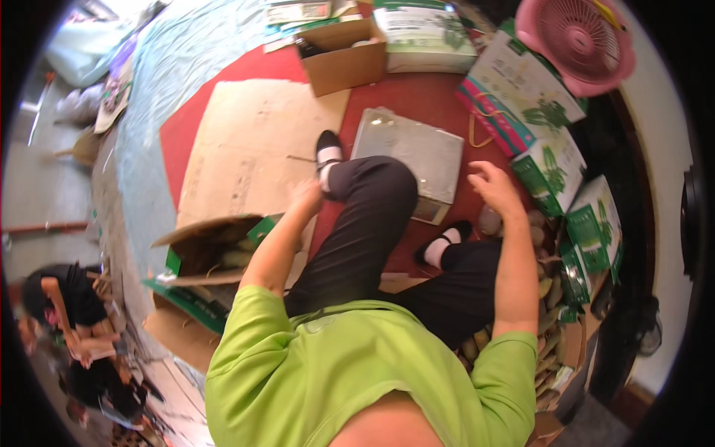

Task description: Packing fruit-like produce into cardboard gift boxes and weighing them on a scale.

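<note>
My right hand [495, 188] is raised over the red mat, right of a grey-topped box [410, 149]. Its fingers are spread and nothing shows between them. My left hand [307, 197] is beside my left shin, over the edge of a flattened cardboard sheet [242, 141]; its fingers are blurred and partly lost against the cardboard. A thin dark line, perhaps a stick, lies just above it. Left of my left forearm stands an opened green-and-brown carton [205, 249] with long brownish pieces inside. Many brownish, root-like pieces [551, 290] are heaped by my right arm.
Green-and-white printed cartons [551, 167] line the right side, below a pink fan [577, 41]. An open brown box [344, 59] stands at the far edge of the red mat [372, 93]. Blue sheeting [160, 112] covers the left. Other people [71, 305] sit at far left.
</note>
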### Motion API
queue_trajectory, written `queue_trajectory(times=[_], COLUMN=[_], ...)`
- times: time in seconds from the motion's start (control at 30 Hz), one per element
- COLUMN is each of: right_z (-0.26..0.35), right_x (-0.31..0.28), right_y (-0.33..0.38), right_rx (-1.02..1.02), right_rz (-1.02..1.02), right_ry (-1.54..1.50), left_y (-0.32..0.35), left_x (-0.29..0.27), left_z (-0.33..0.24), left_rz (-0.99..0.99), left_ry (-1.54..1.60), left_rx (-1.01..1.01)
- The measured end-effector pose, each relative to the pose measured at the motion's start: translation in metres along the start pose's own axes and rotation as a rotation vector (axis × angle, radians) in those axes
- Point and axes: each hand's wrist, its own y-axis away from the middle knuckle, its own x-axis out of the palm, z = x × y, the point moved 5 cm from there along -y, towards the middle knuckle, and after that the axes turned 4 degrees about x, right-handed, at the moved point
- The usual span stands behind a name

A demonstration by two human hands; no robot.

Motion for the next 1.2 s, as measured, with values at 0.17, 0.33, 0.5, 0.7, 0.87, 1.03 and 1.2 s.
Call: queue_trajectory(times=[0.17, 0.33, 0.5, 0.7, 0.87, 1.03, 1.2], right_z=[-0.013, -0.010, 0.013, -0.015, -0.010, -0.007, 0.017], right_x=[-0.002, 0.001, -0.009, -0.003, -0.002, -0.004, -0.007], right_y=[0.003, 0.000, 0.012, 0.007, 0.003, 0.000, 0.001], right_rx=[0.057, 0.043, 0.116, 0.056, -0.006, -0.008, -0.044], right_rz=[0.033, 0.033, 0.065, 0.020, 0.022, 0.019, 0.092], right_ry=[0.036, 0.069, 0.090, 0.088, 0.075, 0.104, 0.049], left_y=[0.048, 0.070, 0.101, 0.161, 0.226, 0.178, 0.159], left_x=[0.077, 0.065, 0.091, 0.140, 0.210, 0.220, 0.191], left_z=[0.035, 0.022, 0.038, 0.060, 0.097, 0.114, 0.154], left_rz=[0.610, 0.666, 0.625, 0.341, 0.272, 0.269, 0.224], left_ry=[-0.471, -0.552, -0.600, -0.836, -0.834, -0.134, 0.693], left_rx=[-0.065, -0.016, 0.138, 0.466, 0.559, 0.433, 0.151])
